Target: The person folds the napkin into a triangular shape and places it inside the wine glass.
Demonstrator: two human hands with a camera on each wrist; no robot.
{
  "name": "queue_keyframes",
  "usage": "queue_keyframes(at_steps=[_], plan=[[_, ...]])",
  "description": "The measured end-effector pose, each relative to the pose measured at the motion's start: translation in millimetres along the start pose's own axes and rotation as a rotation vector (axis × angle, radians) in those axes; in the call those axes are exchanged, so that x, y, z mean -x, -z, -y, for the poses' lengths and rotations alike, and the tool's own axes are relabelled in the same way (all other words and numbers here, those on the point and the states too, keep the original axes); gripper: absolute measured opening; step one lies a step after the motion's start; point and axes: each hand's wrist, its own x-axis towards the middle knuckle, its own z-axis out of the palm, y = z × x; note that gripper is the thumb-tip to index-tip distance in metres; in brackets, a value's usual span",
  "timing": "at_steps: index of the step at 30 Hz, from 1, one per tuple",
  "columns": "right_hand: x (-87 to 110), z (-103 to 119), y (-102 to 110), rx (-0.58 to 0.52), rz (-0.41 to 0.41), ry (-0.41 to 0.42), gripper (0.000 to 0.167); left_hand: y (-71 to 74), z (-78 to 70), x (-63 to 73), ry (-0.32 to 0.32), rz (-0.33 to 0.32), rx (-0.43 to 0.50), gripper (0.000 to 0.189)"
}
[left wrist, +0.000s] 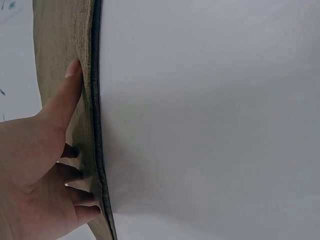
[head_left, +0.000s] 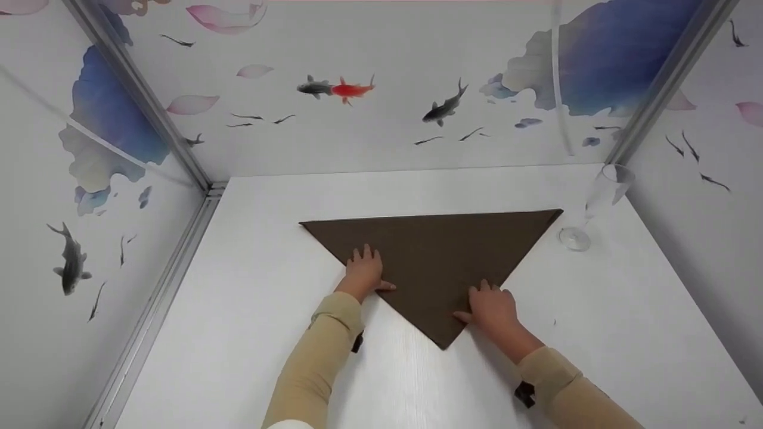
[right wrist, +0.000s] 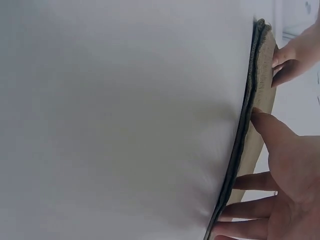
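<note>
A dark brown cloth napkin [head_left: 441,256], folded into a triangle, lies flat on the white table with one corner toward the person and its long edge at the back. The left hand [head_left: 363,274] rests on its left slanting edge, fingers stretched forward and thumb out to the side. On the right slanting edge rests the right hand [head_left: 493,307], its thumb pointing inward. Layered cloth edges show beside the thumb in the left wrist view, where the left hand [left wrist: 35,155] touches the fabric. In the right wrist view, the right hand [right wrist: 295,175] has its fingers spread along the edge.
A clear stemmed glass [head_left: 617,177] stands on the table [head_left: 238,333] at the back right, near the napkin's right corner. White walls [head_left: 381,137] printed with fish and petals enclose the table at the back and both sides.
</note>
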Motion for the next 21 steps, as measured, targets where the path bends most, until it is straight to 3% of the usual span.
queue_keyframes(at_steps=[12, 17, 21], plan=[[1.8, -9, 2, -0.078, -0.027, 0.254, 0.039, -6.7, -20.4, 16.6, -0.172, -0.073, -0.167, 0.05], [4.2, -9, -3, -0.148, -0.011, 0.381, 0.026, -8.4, -28.2, 28.7, -0.229, -0.079, -0.211, 0.044], [7.1, -10, -4, -0.124, -0.028, 0.479, 0.021, -8.0, -34.3, 38.9, -0.262, -0.09, -0.232, 0.041]])
